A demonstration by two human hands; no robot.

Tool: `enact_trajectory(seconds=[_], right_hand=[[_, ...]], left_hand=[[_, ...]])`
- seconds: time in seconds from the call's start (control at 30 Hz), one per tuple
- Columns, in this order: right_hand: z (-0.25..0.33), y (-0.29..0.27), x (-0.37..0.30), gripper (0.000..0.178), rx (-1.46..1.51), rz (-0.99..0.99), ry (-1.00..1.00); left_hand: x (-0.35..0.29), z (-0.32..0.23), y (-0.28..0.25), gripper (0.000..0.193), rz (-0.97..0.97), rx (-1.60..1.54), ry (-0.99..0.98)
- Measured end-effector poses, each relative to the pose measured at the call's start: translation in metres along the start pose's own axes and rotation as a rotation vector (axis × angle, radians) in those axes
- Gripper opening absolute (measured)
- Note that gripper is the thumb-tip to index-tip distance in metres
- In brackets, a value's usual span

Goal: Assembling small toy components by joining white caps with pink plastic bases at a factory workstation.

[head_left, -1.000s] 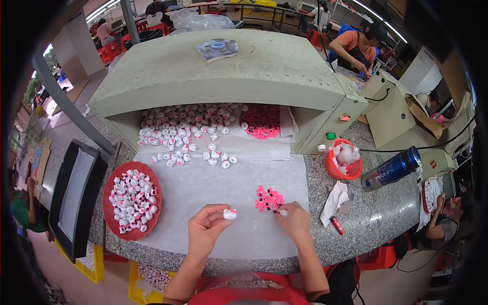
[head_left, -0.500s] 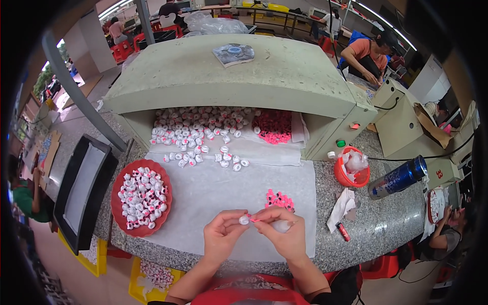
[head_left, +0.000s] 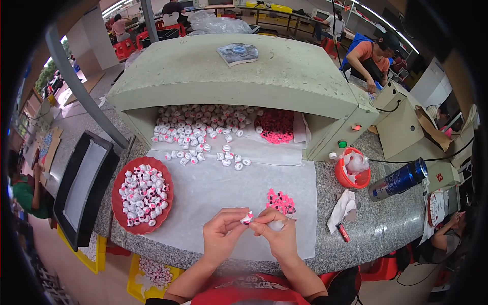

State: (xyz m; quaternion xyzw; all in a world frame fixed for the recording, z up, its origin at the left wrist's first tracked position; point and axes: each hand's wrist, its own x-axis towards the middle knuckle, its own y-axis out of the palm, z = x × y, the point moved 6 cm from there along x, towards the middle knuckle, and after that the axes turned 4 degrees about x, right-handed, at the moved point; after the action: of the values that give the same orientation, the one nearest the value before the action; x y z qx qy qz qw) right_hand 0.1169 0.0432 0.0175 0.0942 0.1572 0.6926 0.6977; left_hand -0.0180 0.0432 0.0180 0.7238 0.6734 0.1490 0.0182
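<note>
Over the white paper sheet [head_left: 213, 193], my left hand [head_left: 221, 231] is closed in a pinch on a small white piece with a pink patch [head_left: 247, 218]. Against the same piece press the fingertips of my right hand [head_left: 278, 239]. Within the right hand's grip also shows a whitish translucent object [head_left: 276, 224], mostly hidden by the fingers. Just beyond that hand lies a cluster of small pink parts with dark spots [head_left: 280, 200]. To the left stands a red scalloped bowl [head_left: 118, 207], heaped with white pieces bearing pink bits.
A pale green metal hood [head_left: 229, 76] covers heaped white pieces [head_left: 201, 124] and a pink pile [head_left: 277, 127]. On the right are an orange-red basket [head_left: 351, 179], a blue bottle [head_left: 398, 180], crumpled paper [head_left: 341, 209] and a red tube [head_left: 343, 233]. A black tray [head_left: 95, 208] leans left.
My right fingers have brought the small pink part onto the white piece, which now shows pink. Both hands stay at nearly the same place above the sheet.
</note>
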Motion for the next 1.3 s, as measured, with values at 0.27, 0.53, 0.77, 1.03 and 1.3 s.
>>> enact_trajectory(seconds=[0.27,0.53,0.77,1.03,1.3], right_hand=[[0.013,0.001,0.001,0.013,-0.166,0.001,-0.085],[0.017,0.006,-0.001,0.018,-0.321,0.069,-0.217],[0.023,0.007,0.001,0.016,-0.381,0.116,-0.272],[0.023,0.007,0.001,0.014,-0.389,0.115,-0.256],[0.013,0.014,0.006,0.013,-0.368,0.141,-0.282]], left_hand=[[0.002,-0.011,-0.002,0.030,0.128,-0.103,-0.001],[-0.002,-0.008,0.002,0.024,0.021,-0.113,-0.072],[-0.006,-0.009,0.001,0.021,0.003,0.125,0.075],[-0.006,-0.008,0.000,0.019,0.019,0.097,0.058],[-0.005,-0.001,-0.012,0.021,0.009,0.013,-0.041]])
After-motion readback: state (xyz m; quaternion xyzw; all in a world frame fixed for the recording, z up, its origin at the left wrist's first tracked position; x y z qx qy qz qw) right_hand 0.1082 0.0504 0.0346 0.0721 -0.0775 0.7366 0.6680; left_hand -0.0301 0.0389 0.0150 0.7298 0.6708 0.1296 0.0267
